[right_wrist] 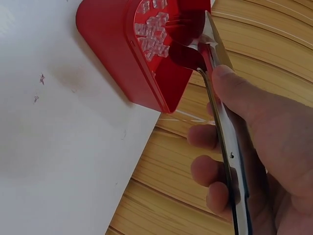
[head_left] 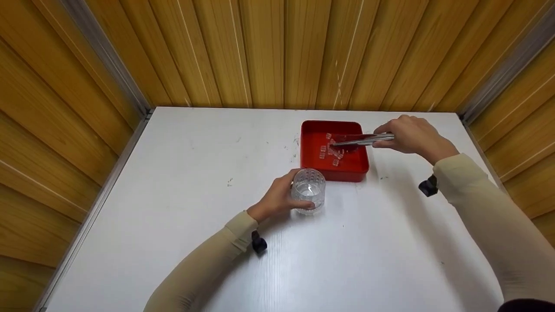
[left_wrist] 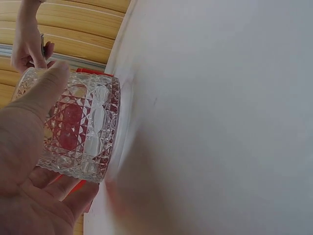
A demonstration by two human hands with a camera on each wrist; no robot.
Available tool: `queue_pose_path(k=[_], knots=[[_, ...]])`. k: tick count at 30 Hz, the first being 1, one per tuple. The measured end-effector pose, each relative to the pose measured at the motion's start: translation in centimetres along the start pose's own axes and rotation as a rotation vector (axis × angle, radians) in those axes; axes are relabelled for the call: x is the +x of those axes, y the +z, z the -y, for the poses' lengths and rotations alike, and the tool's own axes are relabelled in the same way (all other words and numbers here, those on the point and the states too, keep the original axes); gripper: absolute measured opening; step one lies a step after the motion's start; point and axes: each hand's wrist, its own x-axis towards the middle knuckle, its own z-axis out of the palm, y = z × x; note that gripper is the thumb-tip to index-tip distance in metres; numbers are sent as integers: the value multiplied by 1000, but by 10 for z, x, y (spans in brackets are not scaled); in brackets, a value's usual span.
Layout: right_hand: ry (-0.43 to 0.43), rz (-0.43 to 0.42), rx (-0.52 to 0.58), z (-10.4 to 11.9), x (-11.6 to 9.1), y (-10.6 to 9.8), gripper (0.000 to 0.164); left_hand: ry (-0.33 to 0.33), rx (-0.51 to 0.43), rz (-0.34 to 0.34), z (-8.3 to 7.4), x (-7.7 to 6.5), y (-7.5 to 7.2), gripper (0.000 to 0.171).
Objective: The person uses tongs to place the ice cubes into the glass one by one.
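My left hand [head_left: 282, 194] grips a clear cut-glass tumbler [head_left: 308, 190] around its side, thumb across the near wall. The tumbler's diamond-patterned wall [left_wrist: 73, 122] fills much of the left wrist view, with red showing through it. In my right hand [head_left: 412, 134] is a pair of metal tongs [right_wrist: 222, 117], thumb on one arm and fingers curled round the other. The tongs reach over the right rim of a square red tray [head_left: 308, 149], their tips among small clear cubes [right_wrist: 154, 36] that look like ice. Several cubes lie clustered on the tray's floor.
The white table [head_left: 195, 182] carries the tray near its back edge, with the tumbler just in front. Behind it stands a wood-patterned panel wall [head_left: 260, 56], and similar panels rise on both sides. A black wrist camera [head_left: 259, 242] hangs under the left cuff.
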Motion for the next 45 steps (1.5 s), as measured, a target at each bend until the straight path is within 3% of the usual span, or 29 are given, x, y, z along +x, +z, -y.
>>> queue_pose_path(k=[16, 23, 45], knots=[[6, 100, 18, 14, 7, 6, 31, 8, -16, 28, -8, 4, 9, 91], [1, 108, -24, 17, 8, 9, 33, 9, 26, 32, -8, 5, 13, 88], [24, 134, -7, 17, 10, 14, 28, 15, -4, 48, -10, 5, 15, 90]])
